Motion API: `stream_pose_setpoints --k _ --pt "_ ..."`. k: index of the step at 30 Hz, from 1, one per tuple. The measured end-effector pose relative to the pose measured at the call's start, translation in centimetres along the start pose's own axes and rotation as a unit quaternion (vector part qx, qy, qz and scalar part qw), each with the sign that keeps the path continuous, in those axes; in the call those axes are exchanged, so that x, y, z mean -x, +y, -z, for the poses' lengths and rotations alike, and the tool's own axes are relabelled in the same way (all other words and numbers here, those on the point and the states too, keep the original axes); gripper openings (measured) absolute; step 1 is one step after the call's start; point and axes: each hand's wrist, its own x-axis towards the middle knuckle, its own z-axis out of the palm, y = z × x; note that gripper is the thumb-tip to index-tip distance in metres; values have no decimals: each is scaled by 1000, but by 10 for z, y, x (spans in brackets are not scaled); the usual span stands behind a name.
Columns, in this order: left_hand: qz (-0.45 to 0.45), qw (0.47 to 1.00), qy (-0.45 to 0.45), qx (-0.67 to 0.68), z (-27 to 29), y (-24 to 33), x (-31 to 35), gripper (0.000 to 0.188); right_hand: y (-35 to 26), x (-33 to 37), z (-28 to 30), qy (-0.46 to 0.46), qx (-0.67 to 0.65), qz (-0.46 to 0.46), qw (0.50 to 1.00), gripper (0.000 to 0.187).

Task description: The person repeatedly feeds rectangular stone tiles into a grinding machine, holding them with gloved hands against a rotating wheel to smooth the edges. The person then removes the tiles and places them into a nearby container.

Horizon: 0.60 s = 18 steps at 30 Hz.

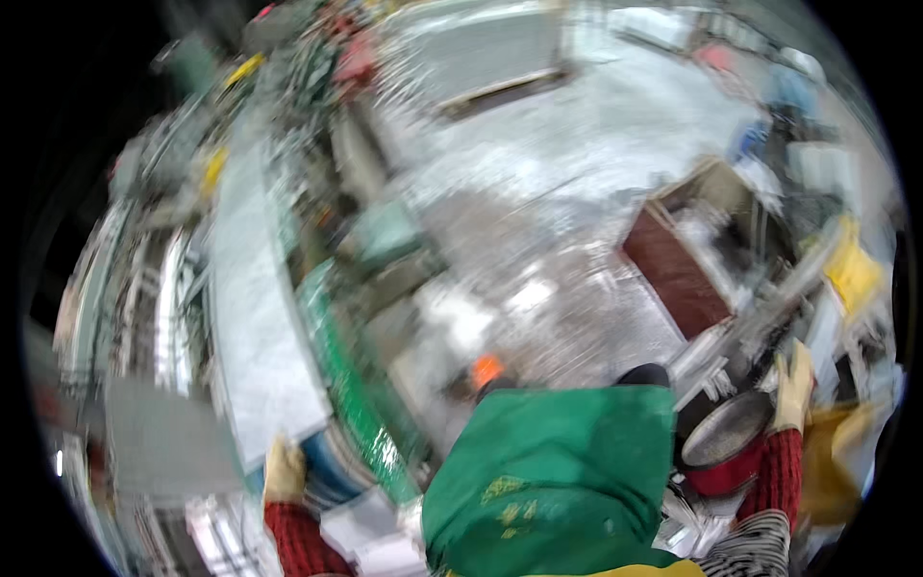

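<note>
My green apron point(548, 481) is nearest me, with my gloved hands out to either side. My left hand point(285, 471) is at the near end of a long pale panel point(258, 308); the blur hides whether its fingers are closed on the edge or only lie against it. My right hand point(794, 389) looks open, its fingers apart and nothing seen in them, just past a round red container point(726, 447); I can't tell whether it touches the bars beside it. I judge the step in hand to be reaching to or steadying that panel, which runs away from me on my left, alongside a curved green thing point(356, 399). Handling it further would call for a sure hold on its near end and care not to scrape that green thing. Beyond my shoes point(642, 375) is an orange object point(487, 369), then a shiny floor point(567, 288), with a dark red box point(678, 264) on the right. Farthest off stands a large grey slab point(471, 53).
</note>
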Motion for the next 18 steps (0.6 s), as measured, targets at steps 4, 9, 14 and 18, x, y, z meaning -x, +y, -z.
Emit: stream_pose_setpoints --k 4,9,14,18 --pt "-59 987 81 -124 -62 81 0 29 0 -8 8 156 126 51 978 52" --pt "-116 983 1 -139 -127 135 -31 31 40 6 12 160 194 -21 968 41" --pt "-148 974 -27 -170 -129 144 -45 35 48 16 -6 101 151 -58 982 44" --pt "-190 963 -47 -184 -130 145 -60 40 42 29 -17 111 193 -104 969 54"
